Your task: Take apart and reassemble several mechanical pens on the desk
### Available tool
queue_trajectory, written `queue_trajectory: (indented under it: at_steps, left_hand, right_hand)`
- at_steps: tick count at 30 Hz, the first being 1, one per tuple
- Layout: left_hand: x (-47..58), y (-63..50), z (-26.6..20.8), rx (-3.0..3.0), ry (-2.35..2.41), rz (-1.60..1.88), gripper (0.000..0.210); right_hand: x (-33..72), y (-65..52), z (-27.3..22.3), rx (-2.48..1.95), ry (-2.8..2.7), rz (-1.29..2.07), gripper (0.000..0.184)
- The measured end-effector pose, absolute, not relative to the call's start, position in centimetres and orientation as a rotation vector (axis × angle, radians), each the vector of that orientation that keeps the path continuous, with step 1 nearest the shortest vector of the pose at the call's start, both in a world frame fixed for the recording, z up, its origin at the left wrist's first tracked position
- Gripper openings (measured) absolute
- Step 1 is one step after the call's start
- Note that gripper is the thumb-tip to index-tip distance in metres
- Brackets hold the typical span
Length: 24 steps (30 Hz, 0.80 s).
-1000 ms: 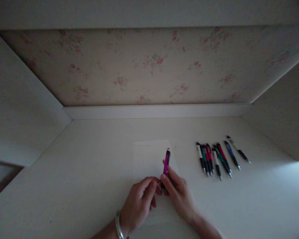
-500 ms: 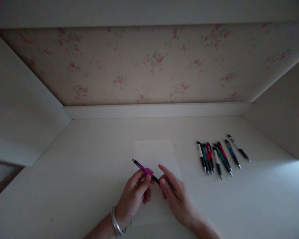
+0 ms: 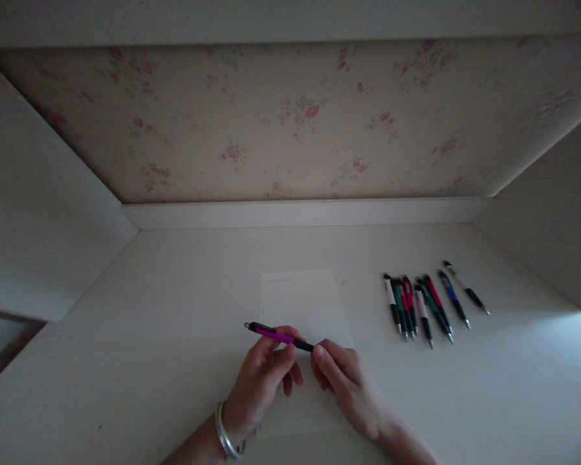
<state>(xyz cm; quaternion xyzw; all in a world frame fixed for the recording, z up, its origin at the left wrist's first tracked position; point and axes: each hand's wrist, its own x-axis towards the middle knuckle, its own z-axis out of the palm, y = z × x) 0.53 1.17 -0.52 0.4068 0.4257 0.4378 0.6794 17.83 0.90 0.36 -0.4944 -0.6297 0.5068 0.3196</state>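
A purple and black pen (image 3: pixel 274 333) is held above a sheet of paper (image 3: pixel 297 297), lying nearly level with its clip end to the left. My left hand (image 3: pixel 266 371) pinches the middle of the barrel between thumb and fingers. At the other end, my right hand (image 3: pixel 346 384) has its thumb and fingers closed around the tip, which they hide. The paper lies flat beneath both hands, with a faint line of writing near its top edge.
Several pens (image 3: pixel 407 307) in white, green, red and black lie in a row on the white desk (image 3: pixel 188 278) to the right. A blue pen (image 3: pixel 452 298) and a white and black pen (image 3: pixel 466 287) lie beside them. Panels enclose the desk at the sides; a flowered wall (image 3: pixel 290 129) stands behind.
The pen has turned closer to level, its clip end swinging down and left. My right hand's raised index finger has come down, and its fingers now close on the pen's tip.
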Motion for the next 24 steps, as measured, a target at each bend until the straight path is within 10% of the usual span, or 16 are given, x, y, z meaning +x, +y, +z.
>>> queue_trajectory:
  at_steps: [24]
  left_hand:
    - [0.9,0.6,-0.3,1.039,1.070,0.936,0.039]
  right_hand:
    - [17.5,0.7,0.0,-1.252,-1.823,1.117,0.043]
